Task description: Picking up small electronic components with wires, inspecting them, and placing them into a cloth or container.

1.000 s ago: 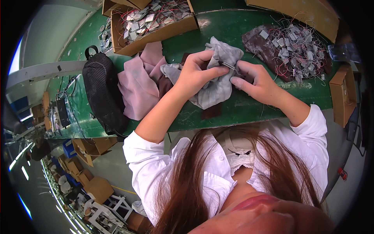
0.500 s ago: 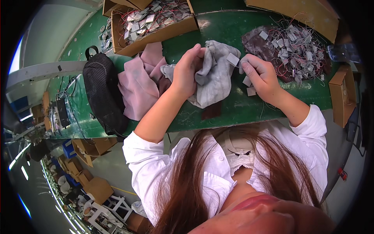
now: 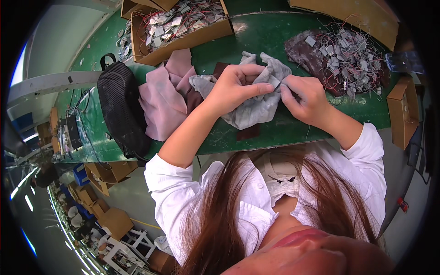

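A black mesh pouch (image 3: pixel 121 107) lies at the left of the green table (image 3: pixel 284 130), its length running away from the person, handle loop at the far end. Beside it is a crumpled pink cloth (image 3: pixel 162 103). The left hand (image 3: pixel 233 89) pinches a gray cloth (image 3: pixel 254 112) between thumb and fingers; the bunch sits between both hands, its long axis slanting from near left to far right. The right hand (image 3: pixel 307 97) has its fingertips at the cloth's right edge; what they grip cannot be told. Farther right, wired square pieces (image 3: pixel 355 62) lie heaped on dark fabric (image 3: pixel 295 46).
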`<state>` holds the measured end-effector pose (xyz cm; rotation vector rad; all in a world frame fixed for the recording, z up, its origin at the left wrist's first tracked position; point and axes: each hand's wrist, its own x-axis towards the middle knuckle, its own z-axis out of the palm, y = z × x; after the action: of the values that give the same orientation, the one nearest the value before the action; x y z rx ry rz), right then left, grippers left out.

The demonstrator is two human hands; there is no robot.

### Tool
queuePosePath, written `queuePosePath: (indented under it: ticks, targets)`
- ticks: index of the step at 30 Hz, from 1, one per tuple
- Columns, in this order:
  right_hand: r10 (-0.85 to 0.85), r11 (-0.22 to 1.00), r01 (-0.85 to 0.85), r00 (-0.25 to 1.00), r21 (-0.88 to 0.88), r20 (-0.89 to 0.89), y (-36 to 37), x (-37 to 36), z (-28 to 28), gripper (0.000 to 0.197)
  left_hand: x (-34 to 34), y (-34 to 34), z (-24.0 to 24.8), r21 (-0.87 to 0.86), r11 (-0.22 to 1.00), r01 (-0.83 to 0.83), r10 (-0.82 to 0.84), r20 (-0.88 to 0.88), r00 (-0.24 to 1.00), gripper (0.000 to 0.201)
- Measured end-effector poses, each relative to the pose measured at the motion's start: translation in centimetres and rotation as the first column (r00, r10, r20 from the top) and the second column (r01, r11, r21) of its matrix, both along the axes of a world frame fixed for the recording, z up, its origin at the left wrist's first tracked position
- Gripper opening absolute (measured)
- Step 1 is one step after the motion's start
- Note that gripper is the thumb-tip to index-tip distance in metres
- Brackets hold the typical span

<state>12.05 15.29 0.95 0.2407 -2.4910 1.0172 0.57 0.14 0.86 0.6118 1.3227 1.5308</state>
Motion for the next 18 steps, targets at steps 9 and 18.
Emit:
queuePosePath:
  ticks: [9, 18]
  targets:
    - [0.026, 0.999, -0.027, 0.999, -0.02, -0.024, -0.3, -0.1, -0.1, 0.007, -0.9, -0.5, -0.7, -0.033, 0.999, 0.02, -0.022, -0.047, 0.999, 0.025]
    - [-0.05, 0.998, 0.05, 0.999, -0.037, -0.008, 0.0, -0.1, 0.0, 0.006, -1.2, -0.4, -0.8, 0.029, 0.999, -0.015, 0.006, 0.305, 0.952, 0.03]
